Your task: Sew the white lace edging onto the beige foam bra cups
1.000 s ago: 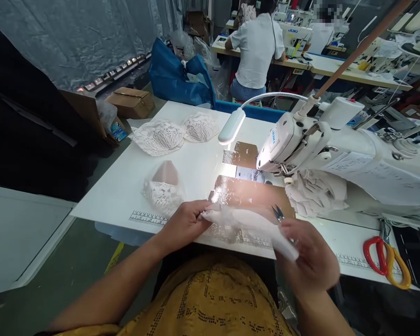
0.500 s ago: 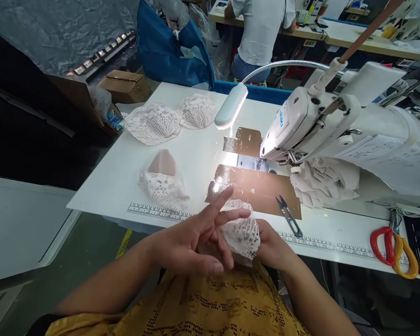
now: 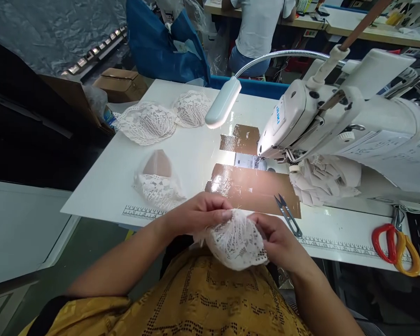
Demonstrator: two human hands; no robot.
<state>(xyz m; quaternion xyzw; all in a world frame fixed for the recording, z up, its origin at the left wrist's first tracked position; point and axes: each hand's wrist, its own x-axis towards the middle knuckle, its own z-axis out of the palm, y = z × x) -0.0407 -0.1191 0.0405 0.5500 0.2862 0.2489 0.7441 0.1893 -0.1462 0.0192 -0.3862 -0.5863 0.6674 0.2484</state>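
Two hands share one white lace cup (image 3: 236, 240), held in the air just short of the tabletop's near edge, over the person's lap. The left hand (image 3: 196, 214) pinches the cup's upper rim with its fingers closed on the lace. The right hand (image 3: 276, 240) clamps the opposite side, thumb on top. Gripped at both ends like that, the cup seems to be kept spread so that its dome faces up into the lamplight.

Just beyond the right grip, small thread snips (image 3: 287, 214) lie on the tabletop (image 3: 196, 158) with their points away, probably parked there for easy reach. Ahead of both grips a shiny brown taped patch (image 3: 255, 186) leads to the needle of the sewing machine (image 3: 336, 121), lit by a gooseneck lamp (image 3: 222, 103).

Near the left grip, a little beyond it, another lace piece (image 3: 157, 184) sits close to the printed ruler strip (image 3: 140, 213) along the edge. Two more lace cups (image 3: 147, 122) rest well beyond that. Red and yellow scissors (image 3: 395, 247) lie well off to the right.

Only the flat tape lies between the grips and the needle, and the machine head closes in the right side.
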